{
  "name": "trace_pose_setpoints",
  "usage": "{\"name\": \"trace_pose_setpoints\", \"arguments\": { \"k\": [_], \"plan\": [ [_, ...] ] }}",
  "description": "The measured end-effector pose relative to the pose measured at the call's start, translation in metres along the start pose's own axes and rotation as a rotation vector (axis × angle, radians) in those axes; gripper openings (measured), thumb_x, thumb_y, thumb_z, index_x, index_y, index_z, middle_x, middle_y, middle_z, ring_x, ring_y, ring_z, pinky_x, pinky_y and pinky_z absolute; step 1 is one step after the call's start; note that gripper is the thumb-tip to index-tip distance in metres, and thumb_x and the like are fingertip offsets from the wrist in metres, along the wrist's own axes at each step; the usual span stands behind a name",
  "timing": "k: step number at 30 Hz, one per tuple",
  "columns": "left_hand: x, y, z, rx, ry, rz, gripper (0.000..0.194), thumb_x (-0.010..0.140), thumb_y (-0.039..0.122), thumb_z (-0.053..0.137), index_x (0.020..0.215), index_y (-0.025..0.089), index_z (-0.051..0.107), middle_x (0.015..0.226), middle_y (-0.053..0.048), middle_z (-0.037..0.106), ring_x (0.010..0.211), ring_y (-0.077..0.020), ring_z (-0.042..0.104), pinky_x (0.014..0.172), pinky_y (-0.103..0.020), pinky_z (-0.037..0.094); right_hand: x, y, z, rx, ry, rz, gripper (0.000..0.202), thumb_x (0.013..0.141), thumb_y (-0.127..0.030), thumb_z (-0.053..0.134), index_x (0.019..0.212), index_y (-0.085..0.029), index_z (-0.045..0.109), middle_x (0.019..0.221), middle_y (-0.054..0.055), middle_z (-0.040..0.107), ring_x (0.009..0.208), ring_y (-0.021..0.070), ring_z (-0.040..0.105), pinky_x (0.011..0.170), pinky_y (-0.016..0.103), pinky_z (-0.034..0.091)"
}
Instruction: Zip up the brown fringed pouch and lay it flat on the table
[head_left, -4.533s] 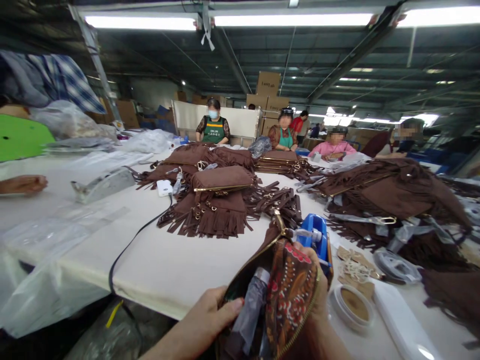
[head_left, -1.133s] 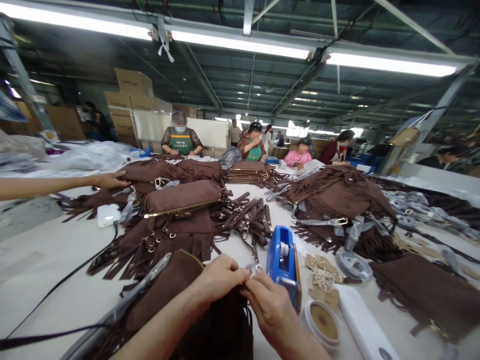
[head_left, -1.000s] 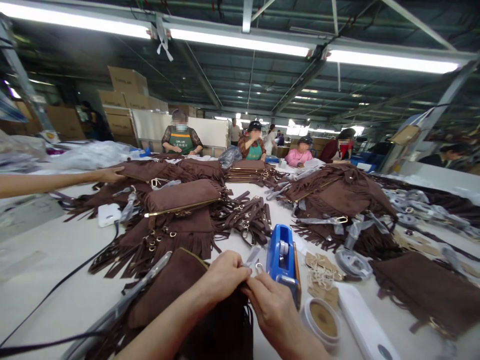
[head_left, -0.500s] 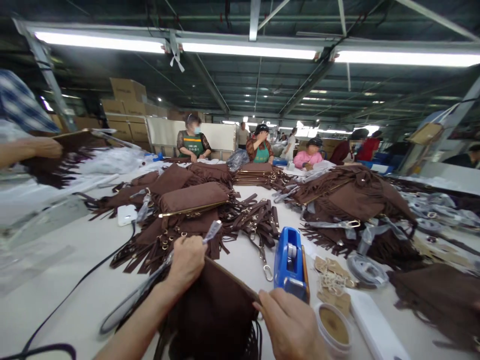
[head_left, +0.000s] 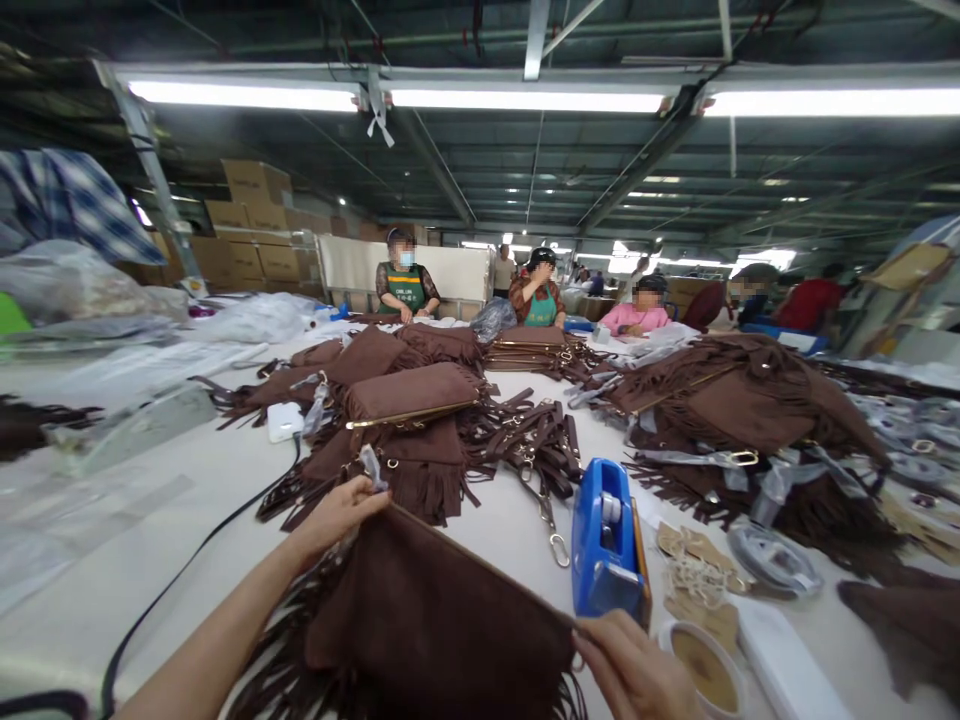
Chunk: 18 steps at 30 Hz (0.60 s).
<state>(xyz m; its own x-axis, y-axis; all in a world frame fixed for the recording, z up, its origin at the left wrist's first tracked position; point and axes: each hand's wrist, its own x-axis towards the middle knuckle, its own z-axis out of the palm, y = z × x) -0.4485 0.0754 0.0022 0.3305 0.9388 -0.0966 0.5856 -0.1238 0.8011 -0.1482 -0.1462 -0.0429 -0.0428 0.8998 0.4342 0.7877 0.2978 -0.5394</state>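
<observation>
A dark brown fringed bag [head_left: 442,610] is stretched between my two hands, its zipped top edge slanting down to the right. My left hand [head_left: 341,515] is closed on the upper left corner, beside a strip of clear plastic wrap [head_left: 373,468]. The opposite corner is pinched by my right hand [head_left: 634,660], between thumb and fingers. Fringe hangs along the bag's left side and at its lower right. Just beyond my right hand stands a blue tape dispenser [head_left: 606,540]. Brown straps with metal clasps [head_left: 536,440] lie in front of the bag.
Brown fringed bags [head_left: 409,390] are piled ahead, with a larger heap [head_left: 735,400] to the right. Near my right hand are a tape roll [head_left: 705,665], a white box [head_left: 787,660] and tags with strings [head_left: 697,575]. A black cable [head_left: 202,550] crosses the left side. Co-workers sit across the table.
The bag has been spread wider and turned, so more of its flat face shows. My hands are farther apart. A co-worker's arm with another brown bag has left the view at left.
</observation>
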Motion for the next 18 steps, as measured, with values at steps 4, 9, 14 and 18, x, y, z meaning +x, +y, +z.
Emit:
{"name": "trace_pose_setpoints", "arguments": {
  "k": [4,9,14,18],
  "plan": [
    [-0.006,-0.023,0.001,-0.236,-0.112,-0.125,0.039,0.047,0.038,0.068,0.074,0.016,0.051,0.067,-0.001,0.063,0.071,-0.0212,0.060,0.066,-0.029,0.045,0.019,-0.009,0.007,0.297,-0.082,0.303,0.024,0.088,-0.040,0.044,0.089,-0.021,0.058,0.083,0.003,0.064,0.080,0.0193,0.062,0.070,0.026,0.049],
    [-0.014,-0.012,-0.005,-0.346,-0.007,-0.179,0.028,0.041,0.027,0.067,0.058,0.016,0.049,0.051,0.002,0.055,0.052,-0.0154,0.051,0.054,-0.026,0.037,0.041,-0.020,0.034,0.866,-0.021,0.681,0.043,0.066,-0.044,0.067,0.096,-0.015,0.055,0.086,0.006,0.067,0.082,0.0256,0.063,0.073,0.035,0.050],
    [-0.032,0.049,-0.056,-0.338,0.145,0.034,0.034,0.045,0.029,0.072,0.070,0.017,0.052,0.063,0.004,0.057,0.063,-0.0150,0.049,0.061,-0.026,0.036,0.071,-0.026,0.004,0.687,0.240,0.531,0.035,0.061,-0.037,0.073,0.089,-0.020,0.062,0.077,0.001,0.066,0.070,0.0214,0.061,0.062,0.029,0.050],
    [-0.047,0.076,-0.080,-0.032,0.381,0.222,0.023,0.053,0.032,0.066,0.067,0.018,0.053,0.061,0.003,0.053,0.063,-0.0161,0.046,0.060,-0.026,0.034,0.099,-0.023,-0.026,0.192,0.410,0.035,0.007,0.073,-0.030,0.061,0.077,-0.024,0.063,0.071,0.001,0.066,0.066,0.0203,0.060,0.062,0.031,0.048]
  ]
}}
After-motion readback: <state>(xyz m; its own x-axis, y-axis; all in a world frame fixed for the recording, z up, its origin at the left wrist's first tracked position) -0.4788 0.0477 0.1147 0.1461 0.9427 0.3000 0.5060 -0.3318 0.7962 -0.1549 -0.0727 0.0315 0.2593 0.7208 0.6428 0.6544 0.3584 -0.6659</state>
